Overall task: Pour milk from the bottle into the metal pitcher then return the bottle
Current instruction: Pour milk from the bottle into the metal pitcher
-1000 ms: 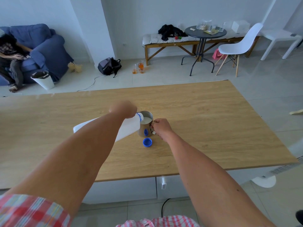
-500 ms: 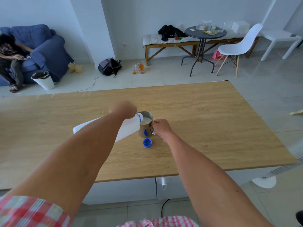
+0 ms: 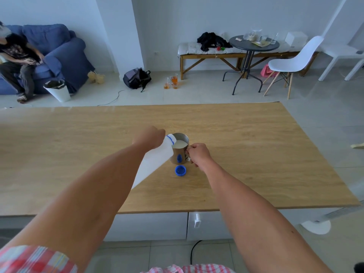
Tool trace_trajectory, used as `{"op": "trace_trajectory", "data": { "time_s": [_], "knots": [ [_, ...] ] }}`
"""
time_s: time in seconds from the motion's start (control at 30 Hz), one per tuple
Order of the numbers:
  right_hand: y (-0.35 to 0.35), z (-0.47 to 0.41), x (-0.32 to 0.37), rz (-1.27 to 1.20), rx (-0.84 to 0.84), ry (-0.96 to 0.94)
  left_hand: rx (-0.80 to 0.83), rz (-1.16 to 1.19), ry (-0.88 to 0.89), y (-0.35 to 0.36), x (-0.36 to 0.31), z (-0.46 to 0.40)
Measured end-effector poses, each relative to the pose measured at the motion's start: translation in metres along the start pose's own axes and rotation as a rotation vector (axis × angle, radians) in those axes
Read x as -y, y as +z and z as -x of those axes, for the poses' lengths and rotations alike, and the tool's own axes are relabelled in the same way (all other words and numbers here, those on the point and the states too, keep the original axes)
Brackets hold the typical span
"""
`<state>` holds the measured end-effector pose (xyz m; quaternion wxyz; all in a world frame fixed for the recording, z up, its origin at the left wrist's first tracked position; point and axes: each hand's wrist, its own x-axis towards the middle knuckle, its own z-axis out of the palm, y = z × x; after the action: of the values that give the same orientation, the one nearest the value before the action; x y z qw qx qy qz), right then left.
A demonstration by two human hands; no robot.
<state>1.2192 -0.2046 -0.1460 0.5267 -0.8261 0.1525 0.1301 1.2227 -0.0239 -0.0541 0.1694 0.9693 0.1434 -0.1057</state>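
Observation:
A white plastic milk bottle (image 3: 155,162) is tipped steeply, its open neck resting over the rim of the metal pitcher (image 3: 179,148). My left hand (image 3: 148,137) grips the bottle near its top; my forearm hides the bottle's base. The pitcher stands upright on the wooden table (image 3: 256,154), with white milk high inside it. My right hand (image 3: 198,154) holds the pitcher's handle on its right side. The bottle's blue cap (image 3: 180,170) lies open side up on the table just in front of the pitcher.
Beyond the table's far edge are a white chair (image 3: 291,62), a round dark side table (image 3: 254,46) and a bench. A person sits on a blue sofa (image 3: 59,54) at far left, beside a white bin (image 3: 58,90).
The bottle's base has risen and swung behind my left forearm, so the bottle tilts more steeply. Both hands and the pitcher stay where they were.

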Motion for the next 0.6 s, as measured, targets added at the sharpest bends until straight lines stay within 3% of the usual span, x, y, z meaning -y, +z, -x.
{"op": "trace_trajectory", "data": {
  "time_s": [0.13,0.33,0.5,0.6],
  "knots": [
    [0.004,0.002,-0.002,0.053,-0.096,-0.015,-0.033,0.127,-0.038,-0.002,0.009,0.007],
    [0.016,0.044,-0.013,0.218,-0.399,-0.198,-0.151,0.427,-0.086,-0.018,0.025,0.008],
    [0.044,0.064,-0.042,0.331,-0.367,-0.294,-0.297,0.766,-0.078,-0.022,0.039,0.013],
    [0.055,0.066,-0.052,0.4,-0.293,-0.234,-0.293,0.92,-0.023,-0.015,0.05,0.016]
  ]
}}
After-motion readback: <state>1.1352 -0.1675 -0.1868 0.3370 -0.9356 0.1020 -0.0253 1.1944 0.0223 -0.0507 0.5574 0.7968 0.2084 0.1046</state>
